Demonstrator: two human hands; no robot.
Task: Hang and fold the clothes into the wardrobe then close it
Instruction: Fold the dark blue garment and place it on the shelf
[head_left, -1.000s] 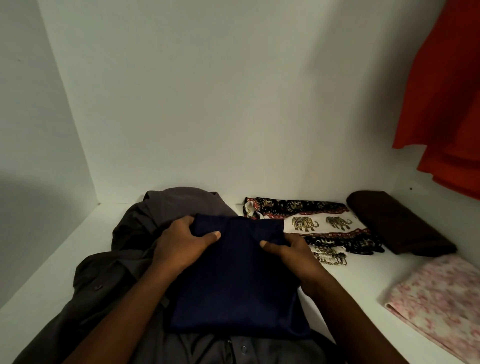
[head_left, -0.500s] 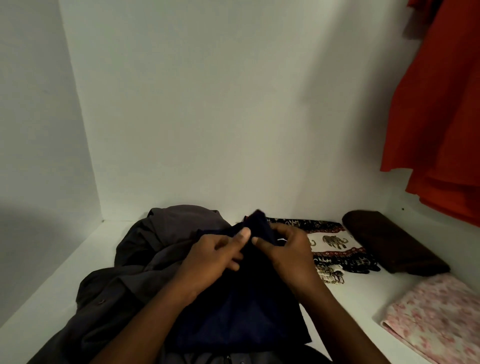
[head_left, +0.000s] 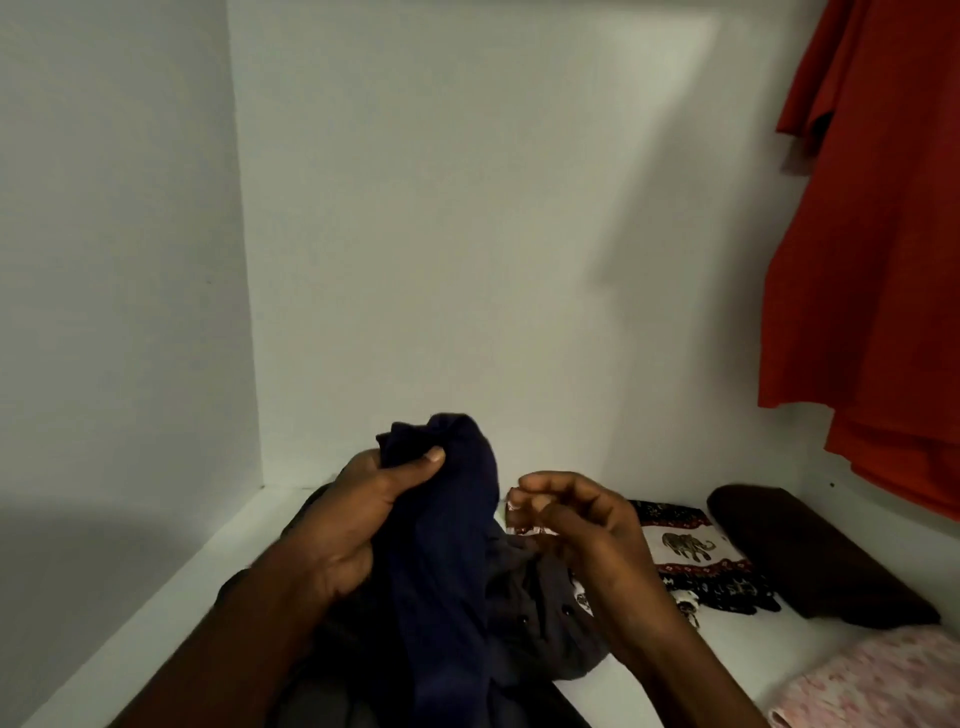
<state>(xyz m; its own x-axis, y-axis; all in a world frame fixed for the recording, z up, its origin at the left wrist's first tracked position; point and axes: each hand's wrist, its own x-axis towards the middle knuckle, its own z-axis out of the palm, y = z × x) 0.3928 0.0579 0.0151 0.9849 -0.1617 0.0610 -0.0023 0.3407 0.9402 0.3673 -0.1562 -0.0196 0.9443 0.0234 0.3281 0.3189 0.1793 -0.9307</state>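
My left hand (head_left: 358, 514) grips a navy blue garment (head_left: 447, 561) by its bunched top and lifts it off the shelf, so the cloth hangs down in a long fold. My right hand (head_left: 576, 525) hovers just to its right with fingers curled, holding nothing that I can see. Under both lies a crumpled dark grey shirt (head_left: 540, 618) with buttons, on the white wardrobe shelf (head_left: 171, 597).
An elephant-print cloth (head_left: 691, 551), a folded dark brown cloth (head_left: 810, 556) and a pink floral folded cloth (head_left: 878, 680) lie on the shelf to the right. A red garment (head_left: 878, 249) hangs at upper right. White walls close the left and back.
The navy garment lay folded flat under both hands; both hands pinched its far edge, and now the left hand has lifted it up bunched while the right hand has let go.
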